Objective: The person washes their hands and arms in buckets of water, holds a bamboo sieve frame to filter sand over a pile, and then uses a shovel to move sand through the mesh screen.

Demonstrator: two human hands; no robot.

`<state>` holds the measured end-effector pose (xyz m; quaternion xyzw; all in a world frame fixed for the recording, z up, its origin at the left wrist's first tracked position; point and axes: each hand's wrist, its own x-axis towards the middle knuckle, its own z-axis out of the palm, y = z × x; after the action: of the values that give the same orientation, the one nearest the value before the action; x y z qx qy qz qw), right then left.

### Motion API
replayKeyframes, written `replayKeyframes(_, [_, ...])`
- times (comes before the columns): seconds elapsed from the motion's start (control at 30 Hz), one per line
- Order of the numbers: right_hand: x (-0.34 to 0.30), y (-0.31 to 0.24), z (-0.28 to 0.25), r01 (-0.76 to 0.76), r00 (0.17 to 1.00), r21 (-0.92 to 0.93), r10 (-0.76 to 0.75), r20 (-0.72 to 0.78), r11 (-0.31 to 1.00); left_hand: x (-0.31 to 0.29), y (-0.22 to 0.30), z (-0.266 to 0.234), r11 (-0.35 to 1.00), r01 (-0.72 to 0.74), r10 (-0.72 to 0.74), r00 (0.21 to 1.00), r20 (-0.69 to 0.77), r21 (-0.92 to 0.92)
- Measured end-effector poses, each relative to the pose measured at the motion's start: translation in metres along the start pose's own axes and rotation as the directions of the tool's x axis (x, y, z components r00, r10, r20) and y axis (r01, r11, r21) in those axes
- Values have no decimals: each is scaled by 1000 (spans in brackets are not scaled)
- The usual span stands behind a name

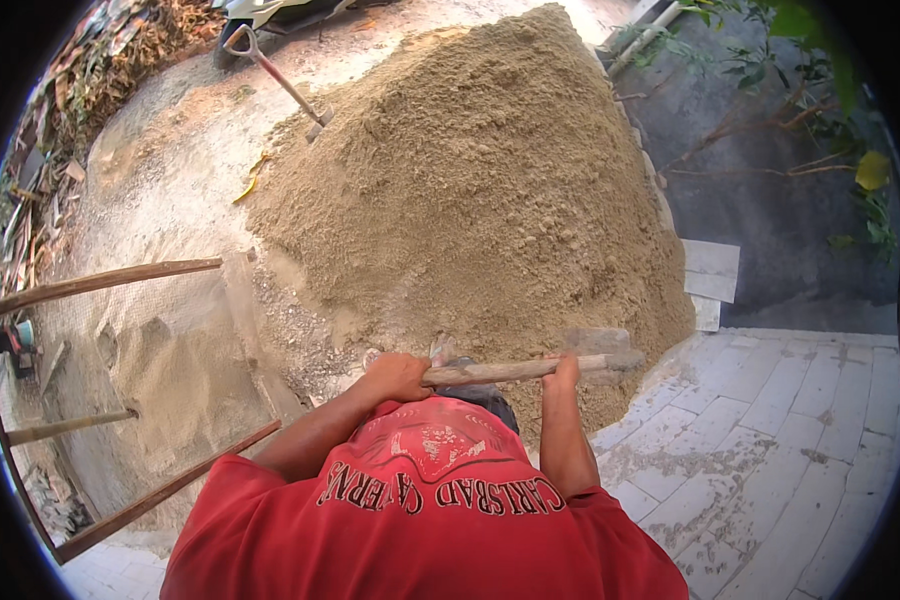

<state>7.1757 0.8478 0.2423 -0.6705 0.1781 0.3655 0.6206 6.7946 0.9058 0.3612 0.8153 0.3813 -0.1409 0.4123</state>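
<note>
In the head view, gripping a wooden-handled tool (pixel 500 372) with left hand (pixel 400 378) and right hand (pixel 562 369), fingers wrapped around it, by the sand pile's (pixel 470 180) near edge. Runs left to right, pointing its blurred grey end (pixel 625 360) right. At left, shows sand (pixel 175 375) between bars of a wooden frame (pixel 105 283).

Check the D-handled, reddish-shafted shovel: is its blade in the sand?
Partly in: blade's top shows; the brown sand pile hides the rest.
</note>
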Motion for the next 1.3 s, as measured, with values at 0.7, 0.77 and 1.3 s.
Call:
replayKeyframes(0.7, [143, 64, 254, -247, 953, -153, 269, 143, 957, 255, -24, -69, 915, 380, -361, 921, 144, -134])
replayKeyframes(0.77, [146, 91, 273, -398, 893, -207, 429, 136, 894, 241, -28, -74, 842, 524, -508, 850, 137, -127])
replayKeyframes(1.3, [-13, -182, 278, -346, 815, -271, 431, 388, 898, 179, 192, -252, -190, 354, -120, 917, 380, -916])
